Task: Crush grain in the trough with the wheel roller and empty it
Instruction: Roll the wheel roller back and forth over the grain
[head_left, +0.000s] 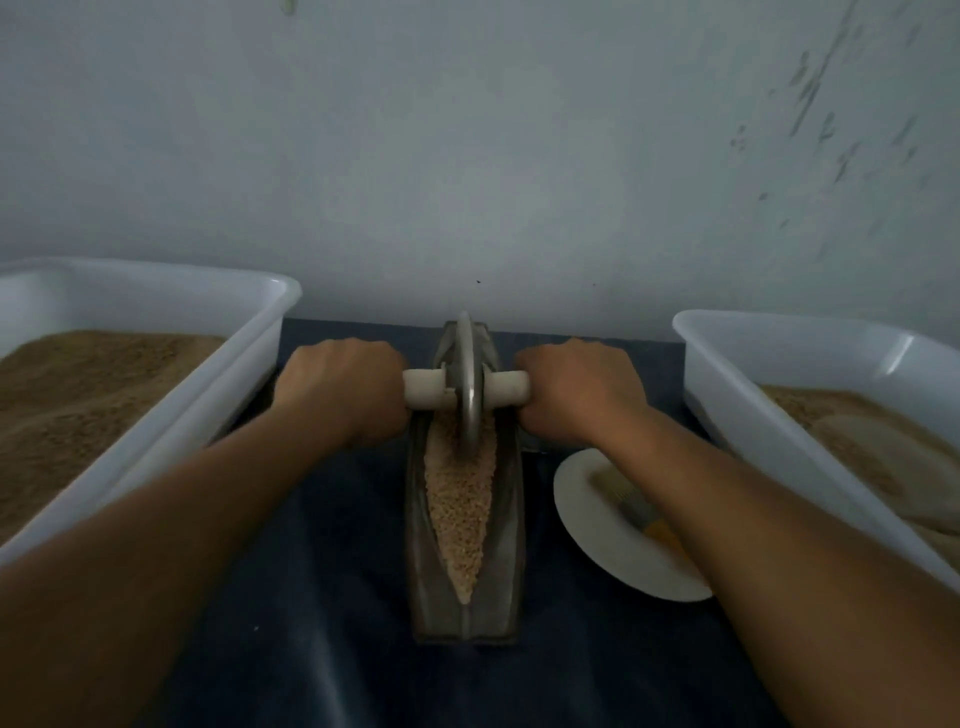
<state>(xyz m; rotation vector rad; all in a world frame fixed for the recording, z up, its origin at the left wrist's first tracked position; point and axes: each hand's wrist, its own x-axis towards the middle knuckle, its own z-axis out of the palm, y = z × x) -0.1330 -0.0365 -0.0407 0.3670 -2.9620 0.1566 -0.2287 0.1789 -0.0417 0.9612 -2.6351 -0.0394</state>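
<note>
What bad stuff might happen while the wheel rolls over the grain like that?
1. The grain is heaped nearly to the trough edges, so a hard push of the wheel might spill some onto the dark cloth.
2. The left hand and right hand grip the handle right beside the wheel; a slip might pinch fingers.
3. The right forearm hangs over the plate and could bump it.

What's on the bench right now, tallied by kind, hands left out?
White plastic tubs of brown grain: 2, left tub and right tub
Metal troughs holding grain: 1, trough
Wheel rollers: 1, wheel roller, gripped by left hand and right hand
White plates: 1, plate
Brushes: 1, brush, lying on the plate
Total: 6
</note>
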